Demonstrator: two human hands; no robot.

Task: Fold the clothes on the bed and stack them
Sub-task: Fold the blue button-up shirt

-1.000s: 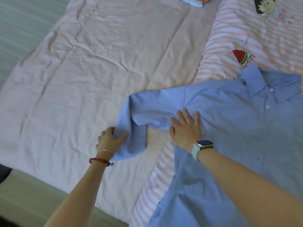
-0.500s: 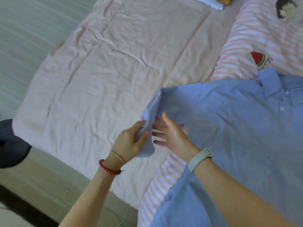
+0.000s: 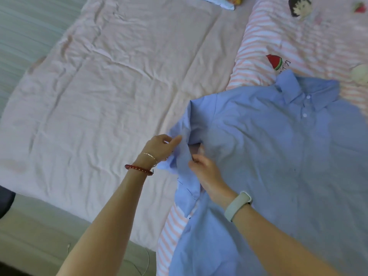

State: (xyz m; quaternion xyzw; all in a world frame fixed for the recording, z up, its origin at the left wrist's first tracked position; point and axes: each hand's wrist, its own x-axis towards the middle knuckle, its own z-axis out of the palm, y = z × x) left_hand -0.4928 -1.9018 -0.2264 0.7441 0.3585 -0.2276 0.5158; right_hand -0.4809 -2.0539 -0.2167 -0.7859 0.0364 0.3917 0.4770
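Observation:
A light blue button-up shirt [image 3: 278, 156] lies front-up across the right half of the bed, collar toward the far side. Its left sleeve [image 3: 185, 176] is lifted and bunched between my hands. My left hand [image 3: 160, 146], with a red bead bracelet on the wrist, pinches the sleeve's outer edge between thumb and fingers. My right hand [image 3: 207, 172], with a grey band on the wrist, grips the sleeve from the shirt's side, its fingertips tucked under the fabric.
A pale pink sheet [image 3: 109, 96] covers the left part of the bed. A pink-striped quilt [image 3: 268, 32] with cartoon prints lies under the shirt. Folded cloth [image 3: 219, 2] sits at the far edge. The bed's near edge meets the floor [image 3: 39, 236] at lower left.
The sleeve lay flat under both hands a second ago. Both hands have since lifted it and gathered it in toward the shirt's body, and my right hand has turned to grip it.

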